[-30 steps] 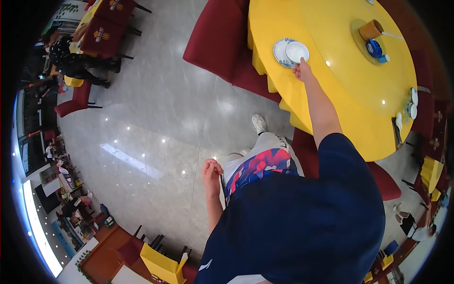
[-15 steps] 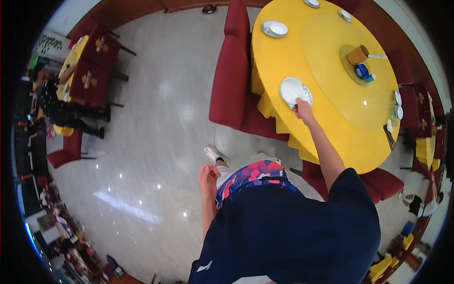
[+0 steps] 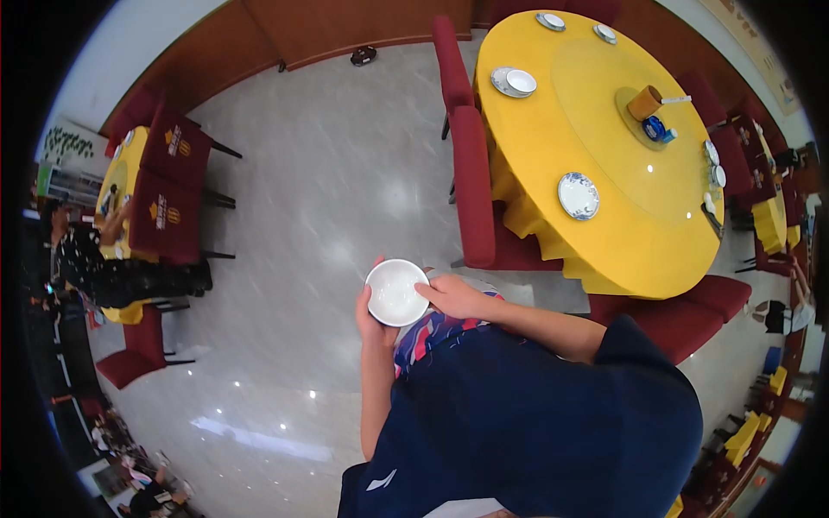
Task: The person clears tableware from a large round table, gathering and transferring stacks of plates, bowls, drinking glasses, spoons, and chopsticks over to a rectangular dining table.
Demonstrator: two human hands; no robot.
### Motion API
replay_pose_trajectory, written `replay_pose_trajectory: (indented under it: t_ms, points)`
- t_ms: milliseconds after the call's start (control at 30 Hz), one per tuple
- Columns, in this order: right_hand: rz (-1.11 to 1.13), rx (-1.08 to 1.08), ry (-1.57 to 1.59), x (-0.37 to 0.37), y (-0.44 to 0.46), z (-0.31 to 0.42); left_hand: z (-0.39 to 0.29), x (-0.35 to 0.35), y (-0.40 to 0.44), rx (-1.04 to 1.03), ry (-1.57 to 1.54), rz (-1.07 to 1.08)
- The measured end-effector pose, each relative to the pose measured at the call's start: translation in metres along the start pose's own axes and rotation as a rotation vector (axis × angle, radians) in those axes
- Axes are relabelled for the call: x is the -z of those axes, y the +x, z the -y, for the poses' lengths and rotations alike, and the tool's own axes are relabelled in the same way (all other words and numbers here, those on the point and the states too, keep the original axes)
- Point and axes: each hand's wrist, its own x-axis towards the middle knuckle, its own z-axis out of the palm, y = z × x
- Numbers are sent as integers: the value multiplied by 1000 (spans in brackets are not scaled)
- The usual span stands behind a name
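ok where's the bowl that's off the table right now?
In the head view, the white bowl is near the centre, between the left hand and right hand, with the yellow table up and to the right.

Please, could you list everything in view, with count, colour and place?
Bowl: 1, white, in both hands
Patterned plate: 1, white-blue, near table edge
Plates with bowls: 3, white, table's upper part
Other tableware: unclear count, mostly white, table's right
Container: 1, brown, mid-table
Small items: 2, blue, beside container
Near table: 1, yellow, right
Other tables: at least 2, yellow, sides
Chairs: several, dark red, around tables
Floor item: 1, dark, near wall
People: several, varied clothing, picture edges
Left hand: 1, bare, bowl's left
Right hand: 1, bare, bowl's right
Shirt: 1, navy, worn
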Motion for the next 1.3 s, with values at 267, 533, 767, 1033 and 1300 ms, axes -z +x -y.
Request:
replay_pose_trajectory:
  t_ms: [267, 533, 767, 1033, 1300]
  points:
    - [-544, -171, 604, 148, 118, -9, -60, 33, 62, 146, -235, 85]
    - [-861, -255, 1602, 409, 285, -177, -137, 15, 193, 120, -179, 70]
    - [-1178, -497, 1368, 503, 366, -258, -212, -23, 351, 80, -111, -97]
    - [-1430, -631, 1210, 521, 382, -269, -264, -75, 484, 108, -14, 25]
    - [-1630, -543, 1131, 531, 392, -192, -298, -85, 623, 382, -22, 108]
